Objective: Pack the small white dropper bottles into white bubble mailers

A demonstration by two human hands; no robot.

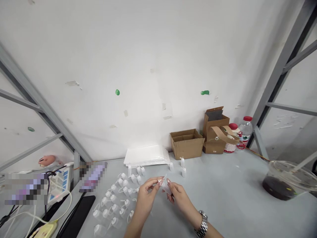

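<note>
Between my two hands, over the middle of the table, is a small whitish translucent bottle [166, 187], partly covered by my fingers. My left hand [150, 188] pinches at its top, where a thin white strap or tip sticks up. My right hand [177, 193], with a metal watch on the wrist, grips the bottle's body from the right. Several similar small white bottles [114, 209] with looped cap straps stand in loose rows left of my left hand. A few more bottles [183, 172] stand farther back, beyond my hands.
A stack of white sheets [146, 156] lies against the wall, beside an open cardboard box [188, 145]. A brown carton [215, 132] and a red-capped bottle [245, 132] stand right of it. A plastic cup of dark liquid [282, 186] is at right; cables and a power strip [59, 186] at left.
</note>
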